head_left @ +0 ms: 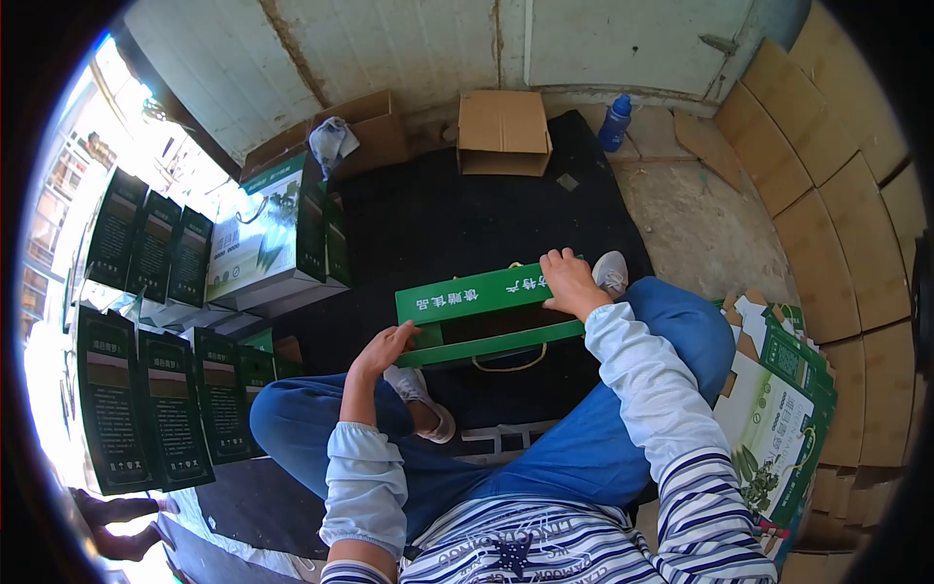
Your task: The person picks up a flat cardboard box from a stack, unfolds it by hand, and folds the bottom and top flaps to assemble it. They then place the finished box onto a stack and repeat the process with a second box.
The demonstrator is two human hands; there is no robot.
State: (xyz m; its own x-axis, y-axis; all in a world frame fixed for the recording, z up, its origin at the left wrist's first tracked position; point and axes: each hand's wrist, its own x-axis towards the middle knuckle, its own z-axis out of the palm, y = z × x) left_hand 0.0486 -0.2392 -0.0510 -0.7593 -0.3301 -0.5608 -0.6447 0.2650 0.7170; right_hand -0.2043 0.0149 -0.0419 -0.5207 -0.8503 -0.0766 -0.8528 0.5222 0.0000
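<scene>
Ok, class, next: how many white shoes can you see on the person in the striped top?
2: one shoe just below the left hand, near the left end of the green box; the other shoe, partly hidden, between the right hand and the blue trouser knee.

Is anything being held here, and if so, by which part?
A green box: the left hand grips its left end, the right hand its right end, at the far side.

A navy-striped white top [593,530] with a dark star [513,557] is being worn, with pale oversleeves [365,482], blue trousers [686,331], whitish sneakers [610,272].
</scene>
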